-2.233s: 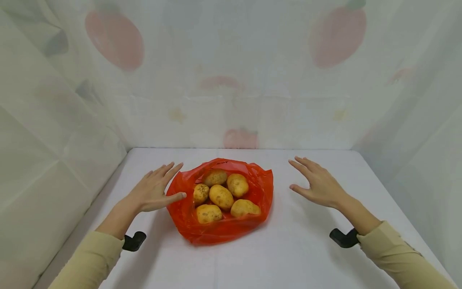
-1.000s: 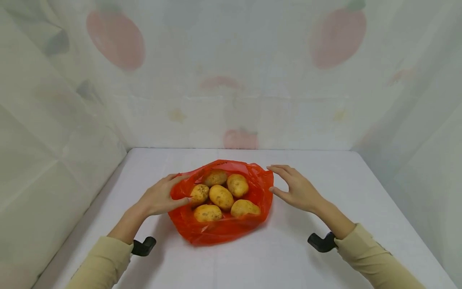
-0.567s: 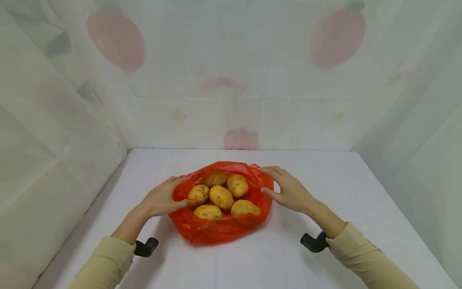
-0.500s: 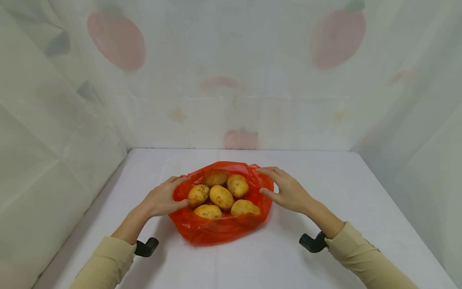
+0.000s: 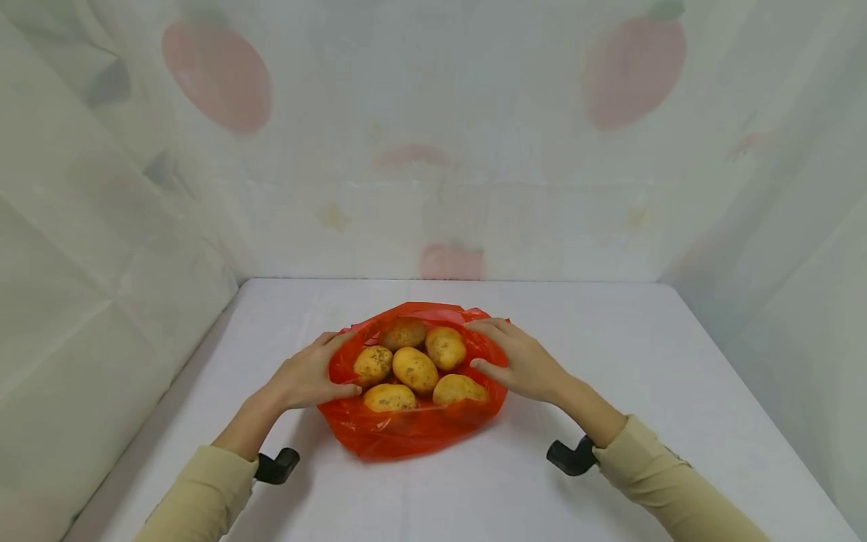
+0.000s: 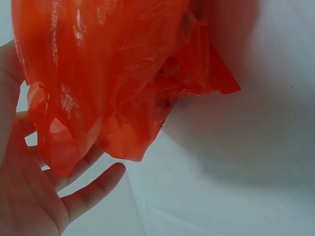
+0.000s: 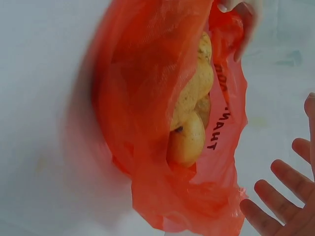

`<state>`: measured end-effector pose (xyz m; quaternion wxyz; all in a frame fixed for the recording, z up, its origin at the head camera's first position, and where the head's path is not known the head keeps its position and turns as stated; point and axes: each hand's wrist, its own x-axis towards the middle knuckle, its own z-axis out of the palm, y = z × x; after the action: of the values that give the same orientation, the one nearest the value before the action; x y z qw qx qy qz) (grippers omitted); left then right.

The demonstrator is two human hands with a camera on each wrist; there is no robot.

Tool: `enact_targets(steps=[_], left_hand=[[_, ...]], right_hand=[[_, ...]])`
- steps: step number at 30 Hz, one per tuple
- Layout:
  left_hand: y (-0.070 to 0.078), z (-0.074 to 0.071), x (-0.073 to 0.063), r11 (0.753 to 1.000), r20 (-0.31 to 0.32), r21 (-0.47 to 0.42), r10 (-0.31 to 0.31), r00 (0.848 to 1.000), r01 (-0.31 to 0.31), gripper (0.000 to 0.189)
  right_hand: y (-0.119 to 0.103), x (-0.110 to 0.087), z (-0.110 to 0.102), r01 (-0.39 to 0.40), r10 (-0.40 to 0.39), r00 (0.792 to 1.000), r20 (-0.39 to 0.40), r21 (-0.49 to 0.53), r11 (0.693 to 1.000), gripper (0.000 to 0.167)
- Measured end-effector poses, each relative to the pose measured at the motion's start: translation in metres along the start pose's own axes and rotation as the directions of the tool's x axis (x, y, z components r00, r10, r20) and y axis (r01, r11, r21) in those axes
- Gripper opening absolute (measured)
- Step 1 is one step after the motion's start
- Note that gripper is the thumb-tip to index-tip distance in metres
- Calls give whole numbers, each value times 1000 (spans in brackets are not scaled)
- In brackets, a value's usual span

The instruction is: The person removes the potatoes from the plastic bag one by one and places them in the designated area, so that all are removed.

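A red plastic bag [image 5: 406, 438] stands open-mouthed on the white table, with several potatoes [image 5: 415, 370] showing inside. My left hand [image 5: 306, 378] is at the bag's left rim, its thumb and fingers spread; in the left wrist view the red plastic [image 6: 106, 73] hangs in front of some of its fingers. Over the right rim reaches my right hand [image 5: 524, 365], fingers extended. The right wrist view has that right hand [image 7: 288, 196] with fingers spread beside the bag [image 7: 142, 93], which bears dark printed letters. Whether either hand touches the plastic is hard to tell.
The white-covered table [image 5: 596, 482] reaches back to a pale curtain [image 5: 528, 150] printed with faded fruit. More curtain hangs on the left and right sides. A black wrist mount [image 5: 278, 465] sits at the left cuff, another black mount [image 5: 572, 456] at the right.
Both hands have come inward from either side to the bag's rim. Over the last half second my right hand moves further left over the right edge, while the left hand barely shifts.
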<state>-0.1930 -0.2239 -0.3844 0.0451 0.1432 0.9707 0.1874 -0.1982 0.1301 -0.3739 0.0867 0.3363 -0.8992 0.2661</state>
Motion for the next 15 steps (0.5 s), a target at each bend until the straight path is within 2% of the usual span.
enact_targets(steps=[9,15], left_hand=[[-4,-1,-1,998,13,-38,43,999,-42,99],[-6,1,0,987,16,-140,85,996,-82,100]], right_hand=[[-3,4,13,25,-25,999,21,34,999,53],[-4,4,21,13,-18,998,66,73,997,56]])
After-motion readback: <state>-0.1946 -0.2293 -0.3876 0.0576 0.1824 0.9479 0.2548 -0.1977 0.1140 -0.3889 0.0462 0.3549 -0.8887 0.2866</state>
